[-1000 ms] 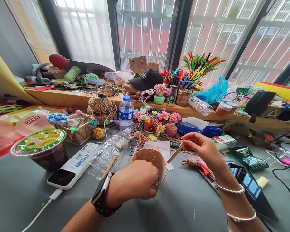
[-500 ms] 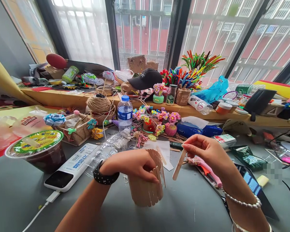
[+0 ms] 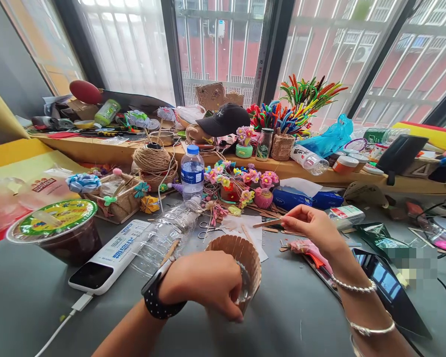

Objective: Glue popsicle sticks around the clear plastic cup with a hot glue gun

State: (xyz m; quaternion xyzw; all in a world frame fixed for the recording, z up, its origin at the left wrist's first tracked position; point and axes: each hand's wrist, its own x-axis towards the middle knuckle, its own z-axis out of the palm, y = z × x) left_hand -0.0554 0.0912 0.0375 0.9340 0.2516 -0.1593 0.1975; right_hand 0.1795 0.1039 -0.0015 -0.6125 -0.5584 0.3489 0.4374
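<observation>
My left hand point(image 3: 204, 282) is wrapped round a round holder point(image 3: 241, 258) clad in upright wooden craft sticks, standing open end up on the grey table point(image 3: 282, 317). A clear plastic wall shows inside it. My right hand point(image 3: 312, 225) pinches a single wooden craft stick point(image 3: 267, 223) that lies almost level, pointing left, a little above and right of the holder's rim. A black watch is on my left wrist, and silver bracelets are on my right.
An empty clear bottle point(image 3: 167, 233) lies left of the holder, beside a white power bank point(image 3: 111, 255) and a sealed drink cup point(image 3: 55, 230). Scissors point(image 3: 208, 230), a pink glue gun point(image 3: 308, 250) and a dark tablet point(image 3: 386, 287) lie near. Behind stand a water bottle point(image 3: 192, 171), twine point(image 3: 154, 161) and pipe-cleaner flowers point(image 3: 245, 181).
My left hand turned the holder from tilted on its side back upright. My right hand raised the stick from hanging downward to nearly level.
</observation>
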